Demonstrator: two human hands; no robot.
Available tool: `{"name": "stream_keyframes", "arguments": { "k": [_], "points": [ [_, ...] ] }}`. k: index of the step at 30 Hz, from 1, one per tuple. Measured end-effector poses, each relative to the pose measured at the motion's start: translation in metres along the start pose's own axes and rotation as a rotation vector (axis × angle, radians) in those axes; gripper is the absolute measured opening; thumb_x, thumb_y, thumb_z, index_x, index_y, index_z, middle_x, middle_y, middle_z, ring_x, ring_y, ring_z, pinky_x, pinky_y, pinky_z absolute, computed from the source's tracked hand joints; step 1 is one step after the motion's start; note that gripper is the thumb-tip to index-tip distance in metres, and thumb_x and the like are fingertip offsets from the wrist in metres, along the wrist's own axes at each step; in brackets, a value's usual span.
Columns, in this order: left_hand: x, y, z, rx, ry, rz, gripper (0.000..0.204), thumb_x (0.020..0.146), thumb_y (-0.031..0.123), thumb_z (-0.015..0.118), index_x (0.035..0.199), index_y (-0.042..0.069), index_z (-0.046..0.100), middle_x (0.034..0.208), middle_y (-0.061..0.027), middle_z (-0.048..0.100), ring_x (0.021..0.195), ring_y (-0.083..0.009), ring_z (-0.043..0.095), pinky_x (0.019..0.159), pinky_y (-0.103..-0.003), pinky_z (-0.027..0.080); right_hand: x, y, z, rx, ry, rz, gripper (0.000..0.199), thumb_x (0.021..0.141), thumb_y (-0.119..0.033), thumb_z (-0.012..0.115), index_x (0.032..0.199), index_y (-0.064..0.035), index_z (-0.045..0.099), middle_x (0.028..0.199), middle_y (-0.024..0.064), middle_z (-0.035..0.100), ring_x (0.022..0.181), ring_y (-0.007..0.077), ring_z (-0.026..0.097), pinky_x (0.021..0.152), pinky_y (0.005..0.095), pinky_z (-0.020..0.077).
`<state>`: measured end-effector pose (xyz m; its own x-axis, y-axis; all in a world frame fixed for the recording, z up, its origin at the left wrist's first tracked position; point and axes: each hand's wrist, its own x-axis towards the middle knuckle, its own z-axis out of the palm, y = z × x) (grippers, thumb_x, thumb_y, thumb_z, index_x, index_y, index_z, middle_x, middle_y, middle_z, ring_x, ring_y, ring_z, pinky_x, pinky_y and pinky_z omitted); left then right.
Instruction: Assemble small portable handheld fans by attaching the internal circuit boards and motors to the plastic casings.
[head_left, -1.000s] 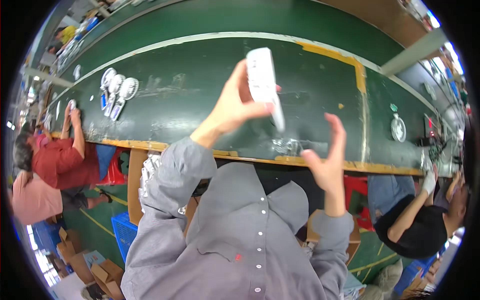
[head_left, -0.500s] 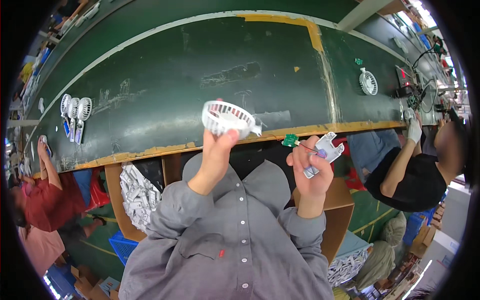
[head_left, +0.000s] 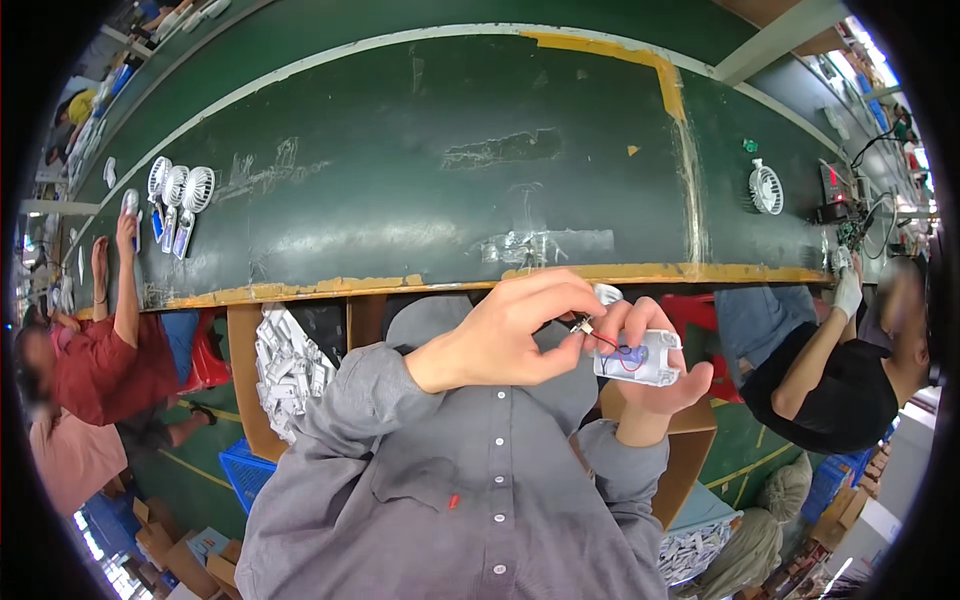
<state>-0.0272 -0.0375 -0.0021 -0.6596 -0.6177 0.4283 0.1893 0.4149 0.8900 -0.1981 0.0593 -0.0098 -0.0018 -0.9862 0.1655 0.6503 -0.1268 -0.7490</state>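
In front of my chest, just off the bench edge, my two hands are close together. My left hand (head_left: 515, 335) pinches a small circuit board (head_left: 582, 326) between thumb and fingers, which cover most of it. Wrapped round a white plastic handle shell (head_left: 655, 372) is my right hand (head_left: 655, 398). A blue-purple battery (head_left: 630, 357) lies inside the shell, and red and black wires run from there to the board. A small white part (head_left: 607, 293) shows behind the fingers; I cannot tell whether it is the fan head.
Several white handheld fans (head_left: 185, 195) lie on the green bench (head_left: 400, 190) at left. A white fan head (head_left: 766, 188) lies at right. Below the bench stands a carton (head_left: 240, 375) of white parts. People work on both sides, one in a red top (head_left: 100, 365), one in black (head_left: 840, 370).
My left hand has moved right and lower, from holding up the white fan head to pinching the board. The shell in my right hand has turned. The person at left reaches farther onto the bench.
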Motion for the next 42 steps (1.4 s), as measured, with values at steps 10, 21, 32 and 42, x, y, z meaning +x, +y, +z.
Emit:
{"name": "stream_keyframes", "arguments": {
  "k": [10, 21, 32, 42],
  "points": [
    [-0.009, -0.002, -0.014, 0.421, -0.277, 0.243, 0.014, 0.074, 0.014, 0.066, 0.083, 0.008, 0.056, 0.082, -0.0052, 0.052, 0.072, -0.0229, 0.056, 0.059, -0.034, 0.048, -0.029, 0.019, 0.005, -0.307, 0.118, 0.407, 0.03, 0.094, -0.022, 0.054, 0.089, 0.0077, 0.06, 0.058, 0.0113, 0.06, 0.053, 0.018, 0.059, 0.054, 0.028, 0.0464],
    [-0.032, 0.009, -0.011, -0.175, -0.143, -0.012, 0.011, 0.07, 0.003, 0.067, 0.081, 0.004, 0.066, 0.074, -0.0085, 0.063, 0.061, -0.0235, 0.062, 0.051, -0.032, 0.05, -0.029, 0.006, 0.035, -0.188, 0.169, 0.453, 0.02, 0.089, -0.013, 0.059, 0.08, 0.0017, 0.049, 0.045, 0.0061, 0.051, 0.033, 0.0115, 0.046, 0.04, 0.0238, 0.0428],
    [-0.041, 0.016, -0.016, -0.078, -0.176, 0.112, 0.006, 0.072, 0.004, 0.067, 0.074, 0.002, 0.061, 0.07, -0.0065, 0.062, 0.059, -0.0202, 0.064, 0.048, -0.03, 0.05, -0.045, 0.016, 0.056, -0.304, 0.203, 0.417, 0.031, 0.092, -0.024, 0.059, 0.089, 0.0062, 0.051, 0.047, 0.0064, 0.052, 0.033, 0.0112, 0.047, 0.045, 0.0261, 0.0473],
    [-0.046, 0.046, -0.011, -0.242, -0.217, 0.042, 0.011, 0.067, 0.012, 0.066, 0.065, 0.004, 0.058, 0.064, -0.0083, 0.06, 0.058, -0.0283, 0.06, 0.052, -0.037, 0.048, -0.067, -0.005, 0.089, -0.096, 0.322, 0.517, 0.014, 0.093, -0.013, 0.06, 0.088, -0.0006, 0.054, 0.056, -0.0008, 0.05, 0.042, 0.0064, 0.043, 0.042, 0.0195, 0.0327]
  ]
}}
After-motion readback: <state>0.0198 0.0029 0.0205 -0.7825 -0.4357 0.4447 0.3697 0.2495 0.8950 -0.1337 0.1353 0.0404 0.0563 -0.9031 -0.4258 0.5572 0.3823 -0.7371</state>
